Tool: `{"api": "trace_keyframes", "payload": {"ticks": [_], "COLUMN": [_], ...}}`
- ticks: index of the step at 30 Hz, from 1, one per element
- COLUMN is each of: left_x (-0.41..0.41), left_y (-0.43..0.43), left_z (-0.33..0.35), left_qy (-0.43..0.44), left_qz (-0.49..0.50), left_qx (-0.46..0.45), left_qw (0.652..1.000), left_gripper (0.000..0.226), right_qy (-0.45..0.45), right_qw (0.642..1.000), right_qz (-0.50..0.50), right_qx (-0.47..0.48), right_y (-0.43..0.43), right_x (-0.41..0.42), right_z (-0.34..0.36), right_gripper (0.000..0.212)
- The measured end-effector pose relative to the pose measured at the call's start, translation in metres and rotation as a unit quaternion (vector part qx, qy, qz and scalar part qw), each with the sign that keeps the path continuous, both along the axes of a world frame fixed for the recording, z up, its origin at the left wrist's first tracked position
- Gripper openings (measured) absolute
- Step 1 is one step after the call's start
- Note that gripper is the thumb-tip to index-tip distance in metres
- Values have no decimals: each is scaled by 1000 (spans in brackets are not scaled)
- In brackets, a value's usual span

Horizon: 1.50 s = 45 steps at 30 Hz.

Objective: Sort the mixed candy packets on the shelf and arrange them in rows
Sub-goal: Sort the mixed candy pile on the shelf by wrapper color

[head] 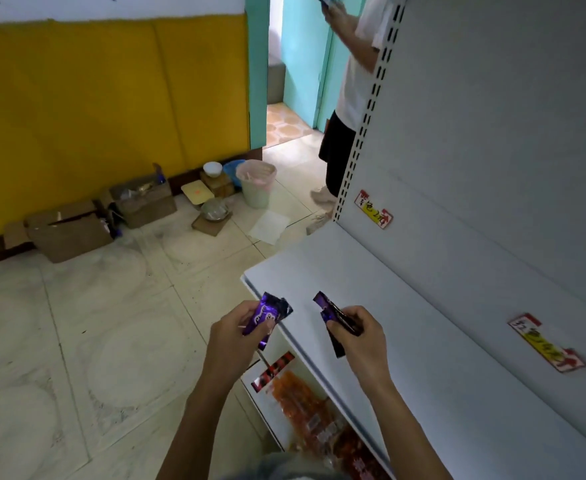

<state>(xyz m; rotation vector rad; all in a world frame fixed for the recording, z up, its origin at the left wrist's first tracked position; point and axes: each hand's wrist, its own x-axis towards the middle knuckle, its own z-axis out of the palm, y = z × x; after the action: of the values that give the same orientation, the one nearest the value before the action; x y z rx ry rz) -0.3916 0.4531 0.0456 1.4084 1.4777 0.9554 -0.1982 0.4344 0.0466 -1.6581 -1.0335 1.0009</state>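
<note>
Clearly, the candy is not lying on the shelf but is held in both hands at its front edge, close to the left front corner. The left purple packets stick up and fan out above the fingers of the left hand, which curl around their lower half, just outside the edge. The right purple packets pass through the closed fist of the right hand, one end above the thumb and one dark end below the palm, over the shelf board. The two bunches are near but apart. Under the front edge, orange snack bags lie on a lower shelf. Two red-and-yellow labels stick on the back panel. Farther away, cardboard boxes and a bin stand on the floor.
</note>
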Motion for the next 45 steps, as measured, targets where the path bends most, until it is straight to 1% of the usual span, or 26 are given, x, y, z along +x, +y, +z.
{"api": "trace_keyframes", "payload": {"ticks": [4,6,10,12,14,17,19,20,21,23,24,26,28,30,34,37,40,45], "left_x": [10,15,26,30,33,37,38,38,37,31,29,26,27,32,45,54,57,47], "left_y": [47,71,116,136,152,174,184,188,192,197,197,197,198,199,203,207,212,221], "left_z": [-4,-10,-23,-29,-31,-39,-43,-48,-52,-57,-57,-60,-61,-59,-58,-54,-48,-29], "left_qy": [-5,8,39,69,117,146,143,150,176,251,263,238,212,204,178,153,151,132], "left_qz": [-35,-62,-130,-185,-258,-323,-335,-337,-339,-343,-348,-358,-351,-348,-361,-398,-432,-449], "left_qx": [-9,-20,-38,-32,-16,-10,-14,1,32,96,96,78,59,47,46,47,73,103], "left_qw": [999,998,990,980,959,935,931,929,924,900,895,900,910,914,914,903,886,878], "left_gripper": [17,11,12,8,4,8,13,21,33,55,60,60,55,52,49,49,48,34], "right_qy": [-26,-40,-53,-48,-45,-52,-79,-116,-158,-236,-265,-287,-278,-236,-161,-156,-165,-131], "right_qw": [999,996,987,981,975,968,963,958,951,931,921,907,898,902,922,934,930,909], "right_qz": [-36,-68,-145,-177,-204,-233,-252,-258,-262,-269,-273,-281,-288,-302,-319,-305,-319,-387], "right_qx": [-22,-31,-52,-66,-77,-77,-55,-45,-43,-68,-85,-130,-182,-200,-149,-104,-82,-81], "right_y": [33,47,72,81,86,91,94,94,94,91,90,88,89,93,106,118,117,88], "right_x": [3,4,1,-3,-8,-16,-20,-21,-22,-26,-28,-32,-37,-41,-40,-37,-35,-36], "right_z": [-5,-10,-23,-30,-39,-46,-47,-49,-52,-58,-61,-61,-59,-57,-53,-49,-45,-39], "right_gripper": [9,8,8,8,8,10,19,27,36,52,57,63,63,60,51,49,52,42]}}
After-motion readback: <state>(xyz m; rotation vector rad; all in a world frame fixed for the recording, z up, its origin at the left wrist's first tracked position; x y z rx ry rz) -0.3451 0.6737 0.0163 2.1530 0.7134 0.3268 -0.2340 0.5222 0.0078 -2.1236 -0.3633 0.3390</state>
